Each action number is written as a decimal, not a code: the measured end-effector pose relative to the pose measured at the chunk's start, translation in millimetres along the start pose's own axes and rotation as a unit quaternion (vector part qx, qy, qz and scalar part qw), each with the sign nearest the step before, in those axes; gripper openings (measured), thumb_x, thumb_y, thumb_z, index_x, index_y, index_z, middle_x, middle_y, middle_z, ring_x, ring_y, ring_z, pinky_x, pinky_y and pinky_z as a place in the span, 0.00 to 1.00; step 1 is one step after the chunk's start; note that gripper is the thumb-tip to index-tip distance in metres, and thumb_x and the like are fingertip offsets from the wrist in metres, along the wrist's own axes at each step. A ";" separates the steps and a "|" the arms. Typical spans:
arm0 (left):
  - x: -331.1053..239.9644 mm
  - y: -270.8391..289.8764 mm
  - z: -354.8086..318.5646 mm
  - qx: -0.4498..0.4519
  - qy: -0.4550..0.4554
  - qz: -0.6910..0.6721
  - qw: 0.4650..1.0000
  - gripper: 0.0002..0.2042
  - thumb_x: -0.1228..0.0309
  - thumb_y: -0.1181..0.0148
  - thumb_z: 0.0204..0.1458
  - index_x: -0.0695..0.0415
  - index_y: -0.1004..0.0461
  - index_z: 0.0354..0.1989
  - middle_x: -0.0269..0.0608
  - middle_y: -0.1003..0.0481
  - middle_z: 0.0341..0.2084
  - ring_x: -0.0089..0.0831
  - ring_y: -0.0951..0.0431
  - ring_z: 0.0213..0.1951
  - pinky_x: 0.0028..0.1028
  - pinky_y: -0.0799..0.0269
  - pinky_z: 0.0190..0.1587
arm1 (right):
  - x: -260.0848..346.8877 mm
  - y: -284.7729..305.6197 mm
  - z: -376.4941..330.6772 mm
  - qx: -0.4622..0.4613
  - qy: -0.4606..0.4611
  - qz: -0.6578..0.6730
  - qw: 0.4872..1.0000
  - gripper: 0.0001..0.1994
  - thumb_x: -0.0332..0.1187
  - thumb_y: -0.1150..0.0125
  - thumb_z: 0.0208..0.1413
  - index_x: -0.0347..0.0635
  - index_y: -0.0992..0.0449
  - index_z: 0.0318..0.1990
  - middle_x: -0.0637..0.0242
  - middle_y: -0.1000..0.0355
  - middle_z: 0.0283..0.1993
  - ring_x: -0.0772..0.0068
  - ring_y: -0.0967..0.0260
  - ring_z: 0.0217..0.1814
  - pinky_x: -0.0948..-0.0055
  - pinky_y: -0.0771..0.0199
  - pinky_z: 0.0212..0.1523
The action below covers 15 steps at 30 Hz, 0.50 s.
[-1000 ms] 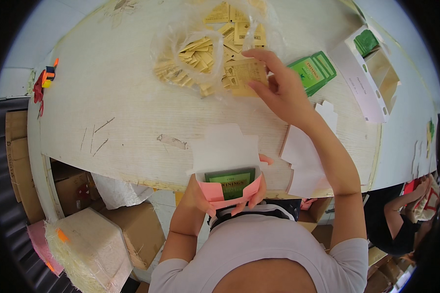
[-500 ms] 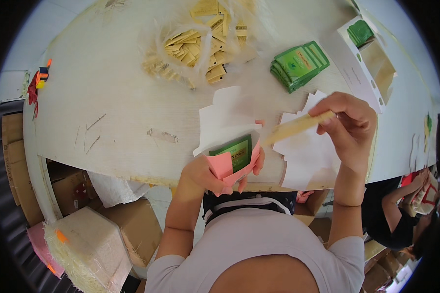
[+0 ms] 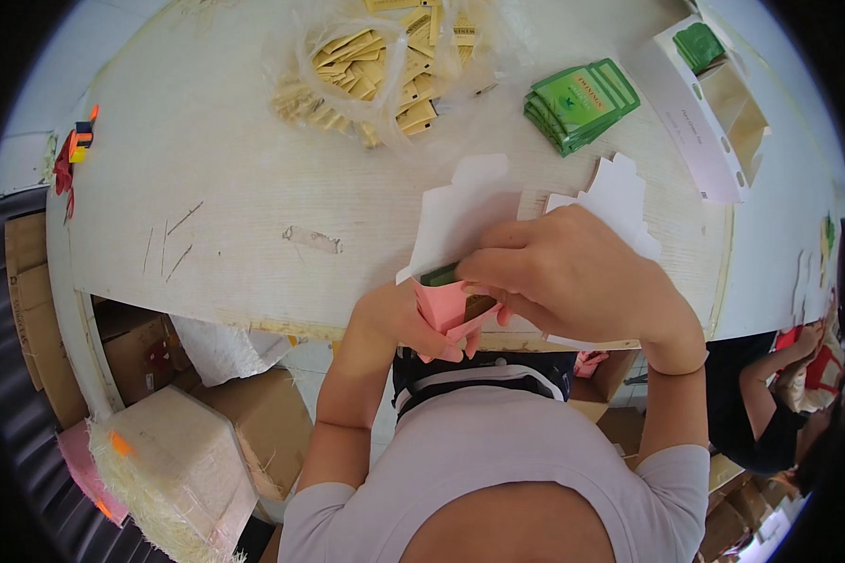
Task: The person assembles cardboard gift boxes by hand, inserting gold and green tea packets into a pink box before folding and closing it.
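Note:
My left hand (image 3: 421, 324) is wrapped round a small pink carton (image 3: 438, 302) with its tall white flap (image 3: 460, 211) standing up. Just inside the mouth shows the edge of a green sachet (image 3: 438, 275). My right hand (image 3: 554, 272) reaches over the mouth from the right, its fingers closed in a pinch. Below them a shaded brownish-yellow piece (image 3: 480, 306) shows, apparently the thin yellow sachet held there; most of it is hidden by the fingers. Flat white carton blanks (image 3: 620, 202) lie partly under my right hand.
A clear plastic bag full of yellow sachets (image 3: 352, 70) lies at the far middle. To its right sits a stack of green sachets (image 3: 582, 98). An open white box (image 3: 699, 131) stands at the far right. Brown cartons are below the table; another person (image 3: 770, 385) works at right.
My right hand has moved left and down, bringing the yellow sachet from the right to the carton's mouth. The carton in my left hand has tilted and shifted slightly right.

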<state>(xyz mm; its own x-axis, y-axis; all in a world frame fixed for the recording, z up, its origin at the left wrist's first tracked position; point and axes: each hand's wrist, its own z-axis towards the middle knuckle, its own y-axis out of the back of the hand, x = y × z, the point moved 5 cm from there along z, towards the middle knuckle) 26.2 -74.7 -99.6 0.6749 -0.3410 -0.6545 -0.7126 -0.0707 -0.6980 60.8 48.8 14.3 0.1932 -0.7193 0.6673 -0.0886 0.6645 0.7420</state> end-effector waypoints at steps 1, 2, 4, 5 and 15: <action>2.1 2.2 -1.3 -0.007 -0.009 -0.009 1.000 0.32 0.69 0.35 0.22 0.59 0.35 0.45 0.41 0.33 0.34 0.24 0.31 0.25 0.20 0.34 0.19 | 0.9 -4.3 0.0 0.011 0.006 -0.002 1.000 0.07 0.26 0.43 0.44 0.39 0.26 0.33 0.64 0.33 0.23 0.60 0.36 0.21 0.68 0.38 0.21; -4.2 -1.6 -0.7 -0.004 -0.041 -0.038 0.998 0.33 0.68 0.34 0.22 0.60 0.36 0.46 0.42 0.33 0.34 0.25 0.31 0.26 0.20 0.33 0.18 | 1.1 1.2 -0.9 -0.051 0.019 0.019 0.998 0.09 0.26 0.44 0.45 0.38 0.27 0.37 0.67 0.33 0.24 0.68 0.35 0.21 0.71 0.38 0.20; -10.6 -5.3 3.3 0.022 -0.110 -0.084 0.990 0.36 0.67 0.33 0.22 0.62 0.37 0.47 0.44 0.33 0.33 0.28 0.31 0.29 0.22 0.32 0.18 | -4.7 13.8 -3.3 -0.119 -0.063 0.149 0.980 0.09 0.24 0.45 0.47 0.38 0.28 0.38 0.69 0.33 0.23 0.74 0.36 0.20 0.74 0.39 0.20; -13.4 -7.8 7.3 0.048 -0.147 -0.100 0.983 0.37 0.66 0.33 0.22 0.63 0.38 0.48 0.46 0.33 0.33 0.29 0.32 0.31 0.22 0.32 0.18 | -8.4 19.3 -7.4 -0.152 -0.106 0.211 0.960 0.09 0.24 0.46 0.47 0.38 0.28 0.38 0.70 0.33 0.23 0.77 0.36 0.20 0.75 0.39 0.20; -14.4 -35.6 20.3 0.120 -0.116 -0.225 0.960 0.41 0.64 0.36 0.30 0.65 0.47 0.56 0.52 0.35 0.37 0.37 0.32 0.39 0.32 0.26 0.23 | -37.6 -26.5 -29.3 -0.138 -0.159 0.480 0.852 0.27 0.25 0.37 0.42 0.38 0.38 0.53 0.70 0.31 0.44 0.82 0.36 0.42 0.77 0.35 0.43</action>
<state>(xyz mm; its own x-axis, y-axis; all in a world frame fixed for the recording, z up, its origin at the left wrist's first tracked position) 45.7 -48.3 -71.2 0.9486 -0.1073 -0.2979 -0.2923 0.0646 -0.9541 84.5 64.2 -32.4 -0.1165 0.1931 0.9742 0.1841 0.9681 -0.1699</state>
